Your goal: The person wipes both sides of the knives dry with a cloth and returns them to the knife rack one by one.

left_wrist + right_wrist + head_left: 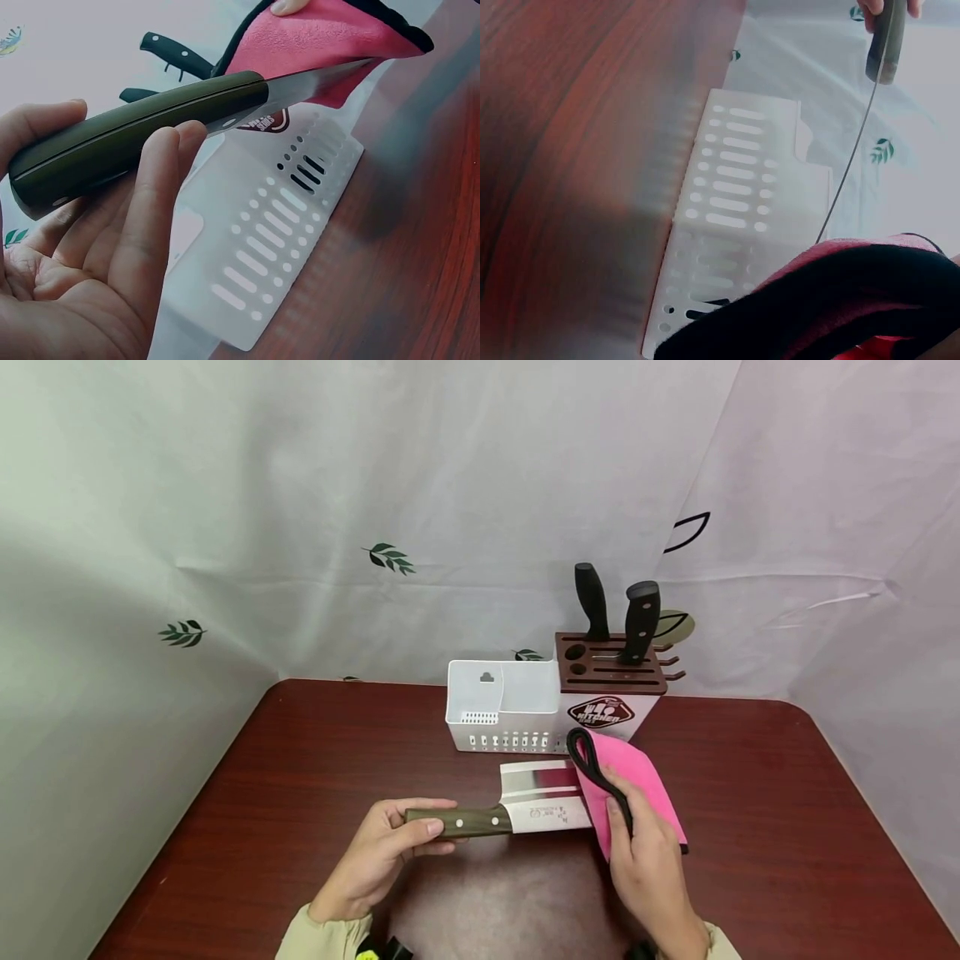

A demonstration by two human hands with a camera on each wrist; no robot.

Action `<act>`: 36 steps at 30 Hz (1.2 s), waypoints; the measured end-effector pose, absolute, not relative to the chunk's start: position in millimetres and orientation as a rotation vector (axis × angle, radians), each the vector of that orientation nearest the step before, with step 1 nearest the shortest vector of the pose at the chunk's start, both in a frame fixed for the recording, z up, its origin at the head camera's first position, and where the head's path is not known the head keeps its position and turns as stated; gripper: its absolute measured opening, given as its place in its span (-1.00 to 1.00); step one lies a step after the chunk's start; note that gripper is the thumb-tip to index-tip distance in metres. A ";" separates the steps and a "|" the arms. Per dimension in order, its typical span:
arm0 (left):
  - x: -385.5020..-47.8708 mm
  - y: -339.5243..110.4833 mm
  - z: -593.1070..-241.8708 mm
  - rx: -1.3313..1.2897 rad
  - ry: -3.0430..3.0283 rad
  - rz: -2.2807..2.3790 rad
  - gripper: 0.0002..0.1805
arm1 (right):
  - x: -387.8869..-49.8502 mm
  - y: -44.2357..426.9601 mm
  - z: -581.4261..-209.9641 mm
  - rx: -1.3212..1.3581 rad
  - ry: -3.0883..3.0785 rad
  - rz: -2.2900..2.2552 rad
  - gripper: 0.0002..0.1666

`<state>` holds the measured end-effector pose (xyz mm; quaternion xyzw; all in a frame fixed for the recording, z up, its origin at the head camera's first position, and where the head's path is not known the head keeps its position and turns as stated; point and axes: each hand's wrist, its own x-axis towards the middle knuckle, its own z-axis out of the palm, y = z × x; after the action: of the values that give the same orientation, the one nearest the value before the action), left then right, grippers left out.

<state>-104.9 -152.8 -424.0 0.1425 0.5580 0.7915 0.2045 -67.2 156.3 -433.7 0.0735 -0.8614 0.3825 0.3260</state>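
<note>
My left hand (382, 847) grips the dark green handle of a cleaver (547, 810), thumb on one side and fingers on the other. The broad blade points right, held above the table. My right hand (648, 852) pinches a folded pink cloth (633, 768) with black edging, which wraps over the blade's far end and hides it. In the left wrist view the cloth (300, 45) lies against the blade near its tip. The right wrist view shows the blade edge-on, running down into the cloth (817, 300).
Behind the hands stands a white slotted utensil holder (502, 706) joined to a knife block (611, 668) with a brown top. Two black-handled knives (640, 618) stand in its slots, and brown hooks stick out on its right. The dark red wooden table (300, 760) meets white curtains behind.
</note>
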 end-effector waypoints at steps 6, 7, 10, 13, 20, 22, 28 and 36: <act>-105.1 -152.3 -424.9 0.419 1.536 2.224 -0.59 | -69.0 156.1 -434.4 0.316 -2.266 0.985 -0.51; -105.2 -152.1 -425.1 0.421 1.532 2.227 -0.62 | -69.4 156.0 -434.7 0.332 -2.269 0.982 -0.50; -105.1 -151.1 -425.3 0.418 1.522 2.231 -0.66 | -69.9 155.6 -436.2 0.358 -2.285 0.957 -0.48; -104.6 -150.2 -425.1 0.420 1.516 2.231 -0.63 | -69.8 155.7 -437.5 0.370 -2.304 0.956 -0.47; -103.4 -149.3 -427.1 0.455 1.500 2.235 -0.59 | -68.4 154.5 -440.1 0.404 -2.322 0.936 -0.45; -103.1 -148.9 -427.4 0.452 1.503 2.234 -0.58 | -67.9 153.6 -441.0 0.429 -2.320 0.924 -0.45; -103.0 -145.6 -428.3 0.404 1.515 2.220 -0.55 | -65.7 149.6 -442.8 0.514 -2.345 0.900 -0.57; -101.9 -142.1 -432.3 0.443 1.495 2.220 -0.54 | -63.7 144.4 -442.9 0.647 -2.334 0.945 -0.49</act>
<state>-101.9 -142.1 -432.3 0.1596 0.5386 0.7996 0.2126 -63.7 144.4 -442.9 0.2398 -0.8650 0.3503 0.2674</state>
